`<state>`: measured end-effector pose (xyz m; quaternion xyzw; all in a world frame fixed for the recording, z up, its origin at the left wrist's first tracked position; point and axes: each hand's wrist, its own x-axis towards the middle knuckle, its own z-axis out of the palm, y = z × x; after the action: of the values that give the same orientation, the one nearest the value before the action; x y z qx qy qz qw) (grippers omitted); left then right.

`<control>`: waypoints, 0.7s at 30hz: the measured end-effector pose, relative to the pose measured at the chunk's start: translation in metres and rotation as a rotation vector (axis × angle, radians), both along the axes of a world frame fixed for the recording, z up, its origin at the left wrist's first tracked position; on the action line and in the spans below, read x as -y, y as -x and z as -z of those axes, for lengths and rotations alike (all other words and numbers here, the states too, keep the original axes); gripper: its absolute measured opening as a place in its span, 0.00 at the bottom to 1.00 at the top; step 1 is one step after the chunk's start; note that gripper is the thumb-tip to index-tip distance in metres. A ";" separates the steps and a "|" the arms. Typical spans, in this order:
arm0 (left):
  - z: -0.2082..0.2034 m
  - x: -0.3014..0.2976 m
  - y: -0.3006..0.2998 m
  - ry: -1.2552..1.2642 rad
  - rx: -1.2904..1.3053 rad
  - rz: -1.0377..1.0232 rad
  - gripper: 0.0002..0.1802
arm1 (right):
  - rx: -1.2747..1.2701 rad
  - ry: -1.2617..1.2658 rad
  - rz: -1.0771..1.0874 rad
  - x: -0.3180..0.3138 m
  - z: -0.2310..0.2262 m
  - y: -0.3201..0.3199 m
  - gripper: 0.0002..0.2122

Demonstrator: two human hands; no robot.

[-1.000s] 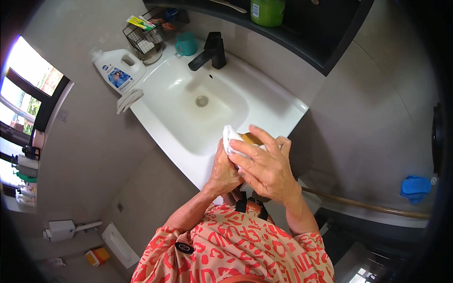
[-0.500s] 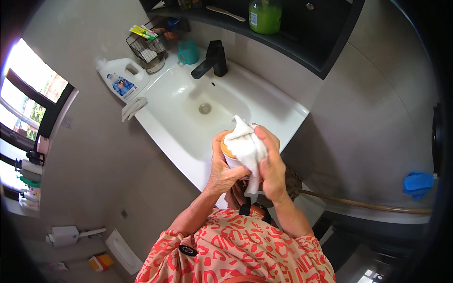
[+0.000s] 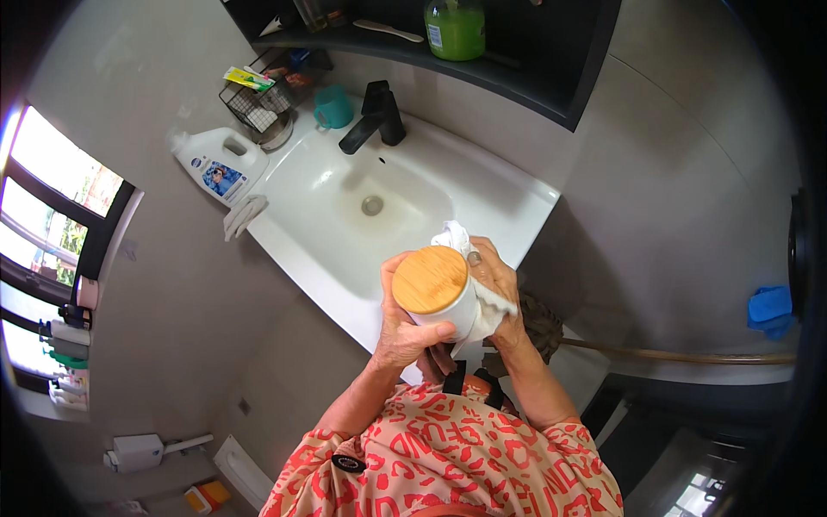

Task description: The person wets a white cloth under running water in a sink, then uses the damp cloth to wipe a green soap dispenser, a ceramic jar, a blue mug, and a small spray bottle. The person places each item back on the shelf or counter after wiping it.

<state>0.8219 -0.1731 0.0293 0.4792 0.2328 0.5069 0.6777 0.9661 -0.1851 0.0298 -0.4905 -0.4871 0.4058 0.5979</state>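
A white canister (image 3: 459,315) with a round wooden lid (image 3: 431,280) is held up over the front edge of the sink. My left hand (image 3: 398,327) wraps round its left side, thumb across the front. On the right side, my right hand (image 3: 495,280) presses a white cloth (image 3: 489,315) against the canister wall. Part of the cloth sticks up behind the lid, and a corner hangs below my right fingers. The canister's far side and underside are hidden.
The white sink (image 3: 345,233) has a black faucet (image 3: 376,116), a teal mug (image 3: 333,108), a wire basket (image 3: 258,103) and a white jug (image 3: 220,164) along its far left. White gloves (image 3: 245,215) drape over its left edge. Overhead, a dark shelf (image 3: 551,86) carries a green bottle (image 3: 455,30).
The cloth has moved off the lid to the canister's right side, so the whole wooden top shows. My right hand has come down along that side with it.
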 end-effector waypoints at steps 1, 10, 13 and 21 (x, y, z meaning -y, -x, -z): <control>0.000 -0.001 -0.001 0.060 0.084 0.010 0.50 | -0.112 0.106 -0.012 0.001 0.002 -0.003 0.15; 0.011 0.001 -0.004 0.319 0.330 0.069 0.45 | 0.280 -0.288 0.153 0.015 -0.026 0.013 0.17; 0.013 0.003 -0.003 0.271 0.274 0.036 0.47 | 0.358 -0.406 0.218 0.015 -0.021 0.017 0.16; 0.005 0.004 -0.010 0.293 0.289 -0.033 0.45 | -0.158 -0.045 -0.040 0.007 -0.017 0.014 0.17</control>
<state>0.8314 -0.1768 0.0242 0.2939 0.2122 0.5420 0.7582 0.9520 -0.1917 0.0471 -0.4338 -0.4570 0.4440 0.6370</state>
